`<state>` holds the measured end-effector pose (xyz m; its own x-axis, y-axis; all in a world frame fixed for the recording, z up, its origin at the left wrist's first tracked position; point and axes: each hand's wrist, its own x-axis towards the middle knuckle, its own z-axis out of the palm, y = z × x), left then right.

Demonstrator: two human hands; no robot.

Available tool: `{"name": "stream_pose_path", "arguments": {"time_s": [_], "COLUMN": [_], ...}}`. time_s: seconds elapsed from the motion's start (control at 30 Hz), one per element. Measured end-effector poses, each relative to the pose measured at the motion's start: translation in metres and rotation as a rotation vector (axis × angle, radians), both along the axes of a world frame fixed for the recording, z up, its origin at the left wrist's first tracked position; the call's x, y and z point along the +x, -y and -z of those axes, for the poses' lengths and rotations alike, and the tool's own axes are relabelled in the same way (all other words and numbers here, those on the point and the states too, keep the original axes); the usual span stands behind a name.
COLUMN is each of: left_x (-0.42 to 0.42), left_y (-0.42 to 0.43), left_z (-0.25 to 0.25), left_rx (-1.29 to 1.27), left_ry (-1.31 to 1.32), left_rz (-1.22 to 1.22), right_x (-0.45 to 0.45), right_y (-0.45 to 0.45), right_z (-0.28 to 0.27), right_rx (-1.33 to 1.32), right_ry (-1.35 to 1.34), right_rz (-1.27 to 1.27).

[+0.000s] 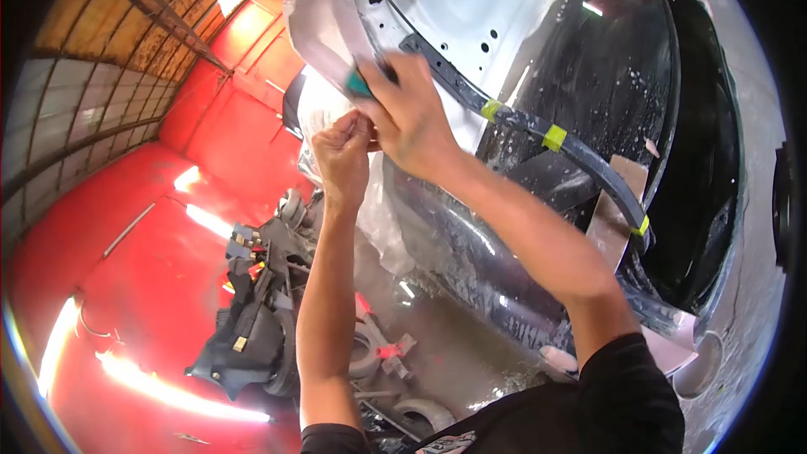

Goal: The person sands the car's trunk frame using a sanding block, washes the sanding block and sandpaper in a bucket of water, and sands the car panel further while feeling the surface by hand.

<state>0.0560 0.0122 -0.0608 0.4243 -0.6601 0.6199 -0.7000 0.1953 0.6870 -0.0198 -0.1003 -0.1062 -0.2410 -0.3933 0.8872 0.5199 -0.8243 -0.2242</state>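
Note:
My right hand (408,113) is wrapped over a green block (359,82), probably a sanding block, against the pale edge of a white car body panel (332,25). Motion blurs its fingers a little. Just below and to the left, my left hand (340,155) is closed, its fingertips drawn together close to the right hand's fingers. What it grips, if anything, is hidden. Behind my right wrist runs a dark strip (580,151) with yellow-green tape bands, leading from the panel's inner side toward the lower right.
Wet, dark car bodywork (580,59) fills the right side. Crumpled clear plastic (384,223) hangs below my hands. Black car parts (252,340) and a red-tipped stand (391,351) are on the floor at lower left. A round container (699,367) sits at lower right.

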Motion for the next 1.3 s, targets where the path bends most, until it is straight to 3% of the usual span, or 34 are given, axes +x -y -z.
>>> {"name": "stream_pose_path", "arguments": {"time_s": [0.2, 0.33, 0.47, 0.6, 0.73, 0.87, 0.93, 1.03, 1.1, 1.17, 1.3], "left_x": [-0.006, -0.003, -0.009, -0.008, -0.015, -0.003, -0.009, -0.014, -0.012, -0.005, -0.007], "left_y": [-0.007, 0.002, -0.004, -0.003, -0.005, -0.009, -0.003, -0.005, -0.005, -0.004, -0.005], "left_z": [-0.004, 0.002, -0.004, -0.003, -0.006, -0.007, -0.004, -0.007, -0.005, -0.004, -0.010], "left_rx": [0.051, -0.058, 0.024, 0.009, 0.048, 0.106, 0.011, 0.063, 0.042, 0.026, 0.075], "left_ry": [0.005, 0.050, 0.043, 0.036, -0.003, 0.141, 0.054, -0.030, 0.035, 0.112, 0.014], "left_rz": [-0.001, 0.023, 0.006, -0.019, -0.034, -0.117, -0.071, -0.074, -0.065, -0.032, -0.038], "right_x": [-0.005, -0.011, -0.008, -0.006, -0.007, 0.011, 0.013, 0.011, 0.014, 0.009, 0.004], "right_y": [-0.003, -0.004, 0.000, -0.004, -0.002, -0.002, -0.002, -0.006, -0.005, -0.005, -0.005], "right_z": [0.021, -0.011, 0.033, -0.015, 0.026, -0.017, -0.010, 0.014, 0.020, -0.021, 0.015], "right_rx": [0.024, 0.052, -0.008, 0.076, 0.006, 0.067, 0.055, 0.015, 0.005, 0.074, 0.035], "right_ry": [-0.072, -0.109, -0.074, -0.049, -0.043, 0.049, 0.085, 0.039, 0.053, 0.083, -0.003], "right_rz": [-0.051, -0.073, -0.102, -0.074, -0.081, -0.050, -0.026, 0.009, 0.014, -0.039, -0.035]}}
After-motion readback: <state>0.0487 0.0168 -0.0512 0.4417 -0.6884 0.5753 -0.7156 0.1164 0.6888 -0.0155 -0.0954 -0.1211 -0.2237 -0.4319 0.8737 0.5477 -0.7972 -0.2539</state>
